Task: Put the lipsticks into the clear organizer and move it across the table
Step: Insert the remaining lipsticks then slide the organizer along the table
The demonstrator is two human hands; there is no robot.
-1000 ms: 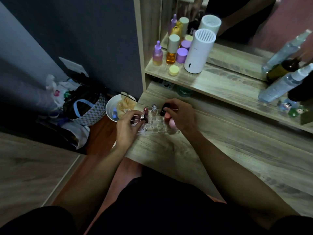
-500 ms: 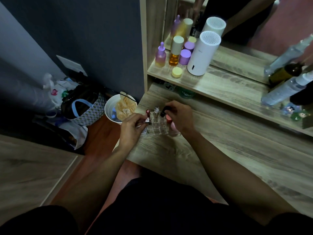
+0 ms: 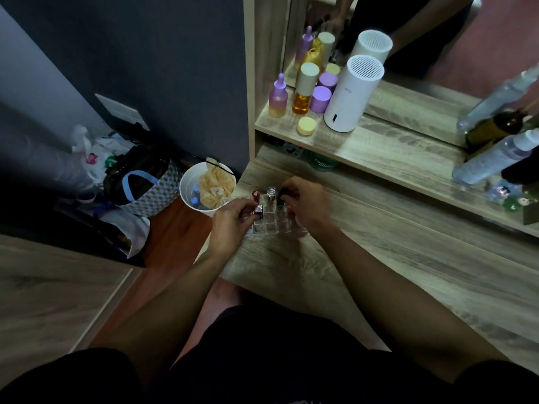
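The clear organizer (image 3: 269, 224) sits on the table (image 3: 379, 258) between both hands. The left hand (image 3: 233, 221) pinches a silver-capped lipstick (image 3: 258, 212) at its near-left cell; the right hand (image 3: 306, 204) grips a black-capped one (image 3: 281, 195) at the far side. I'd judge the organizer light, rigid, slick and top-heavy once loaded, best gripped low by opposite walls. No writing on it is readable.

One clear organizer (image 3: 269, 227), four lipsticks visible, two hands, one white bowl (image 3: 189, 193), one white cylinder (image 3: 350, 94)
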